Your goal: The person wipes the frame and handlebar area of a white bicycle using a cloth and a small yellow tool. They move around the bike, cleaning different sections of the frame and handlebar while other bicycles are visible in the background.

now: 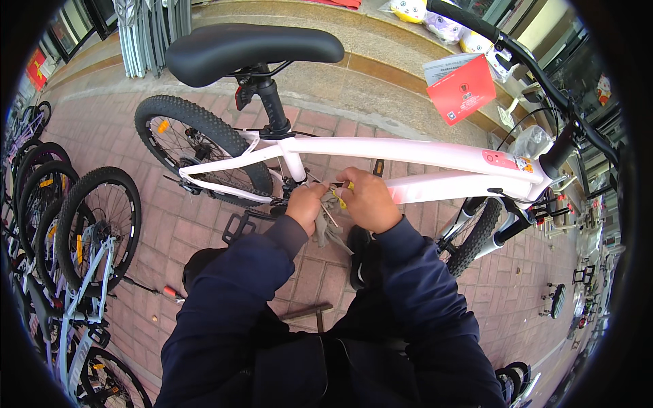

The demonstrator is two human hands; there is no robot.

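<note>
Both hands work close together by the lower part of a pale pink bicycle frame (422, 183), near its cranks. My left hand (306, 205) is closed, its fingertips against a crumpled grey cloth (328, 231) that hangs down between the hands. My right hand (371, 200) is closed around a small yellow-handled thing (345, 194), mostly hidden by the fingers. A thin pale strip shows beside the cloth. Just left of the hands is a black pedal (239, 226). The bicycle stands across in front of me, its black saddle (255, 51) at the left and its handlebar (537, 64) at the right.
Several bicycles (98, 231) crowd the left side. Stone steps (381, 75) run behind the pink bicycle. A red card (464, 88) hangs near the handlebar. On the brick paving (299, 289) by my feet lies a brown T-shaped piece (309, 313).
</note>
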